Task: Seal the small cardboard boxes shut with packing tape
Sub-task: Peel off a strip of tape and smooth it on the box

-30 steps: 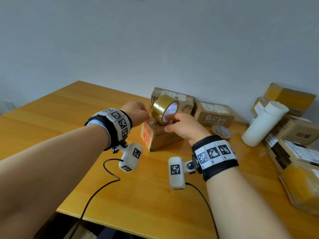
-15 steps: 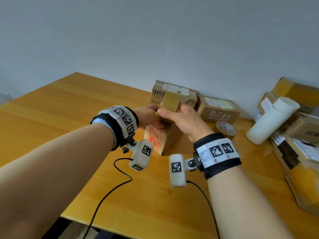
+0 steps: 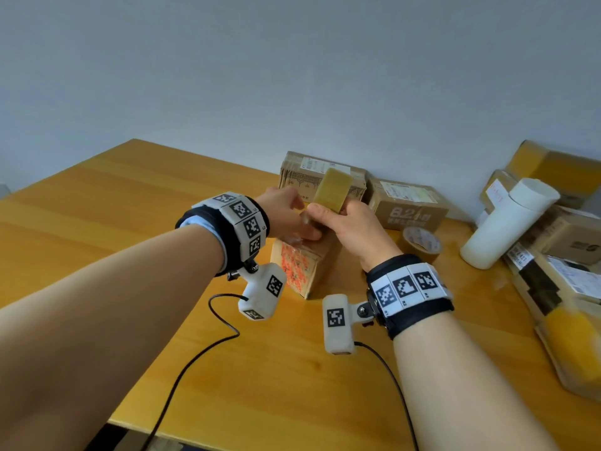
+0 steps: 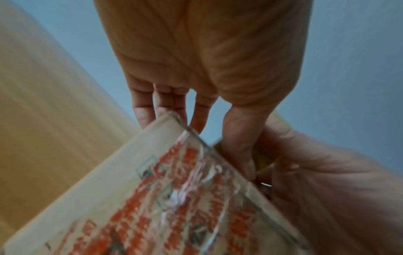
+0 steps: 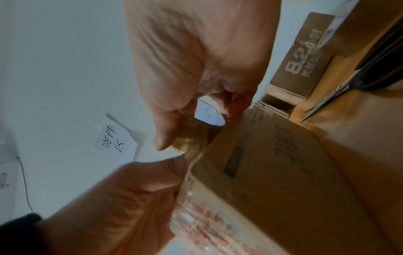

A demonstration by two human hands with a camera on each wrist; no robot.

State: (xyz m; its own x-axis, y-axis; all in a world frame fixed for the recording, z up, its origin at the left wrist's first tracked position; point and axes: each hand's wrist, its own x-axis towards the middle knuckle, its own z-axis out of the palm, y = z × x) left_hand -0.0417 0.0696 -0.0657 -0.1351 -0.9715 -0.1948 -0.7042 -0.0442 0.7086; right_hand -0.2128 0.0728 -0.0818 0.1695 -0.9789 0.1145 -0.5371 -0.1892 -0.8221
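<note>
A small cardboard box (image 3: pixel 309 265) of matte brown corrugated board is sitting on the worktop (image 3: pixel 113 203) between both hands, one corner pointing toward the person. Its near face is carrying blurred orange-red print under a wrinkled, glossy layer of clear tape that is catching the light. The tape roll (image 3: pixel 331 190), a shiny amber-gold cylinder seen edge-on, is standing on the box's top.

The right hand (image 3: pixel 353 231) is gripping the roll, thumb curled over the outer band and the other fingers (image 5: pixel 231 103) hooked through its core. The left hand (image 3: pixel 286 213) is resting at the box's upper edge; its thumb (image 4: pixel 240 138) is lying pressed along the top beside the roll and its fingers (image 4: pixel 144 112) are reaching, fairly straight, over the far corner.

The worktop is smooth honey-coloured wood with a fine straight grain, set against a plain pale grey-blue wall (image 3: pixel 292 66). More brown boxes are standing along the wall: a labelled one (image 3: pixel 305 172) just behind the roll and one printed with large pale numerals (image 3: pixel 408 206) beside it. A second, flatter tape roll (image 3: pixel 421 242) is lying near that one. A white cylinder (image 3: pixel 507 222) is leaning against a jumble of parcels (image 3: pixel 566 242) at the right. Black cables (image 3: pixel 195 356) are trailing from the wrist cameras across the wood.
</note>
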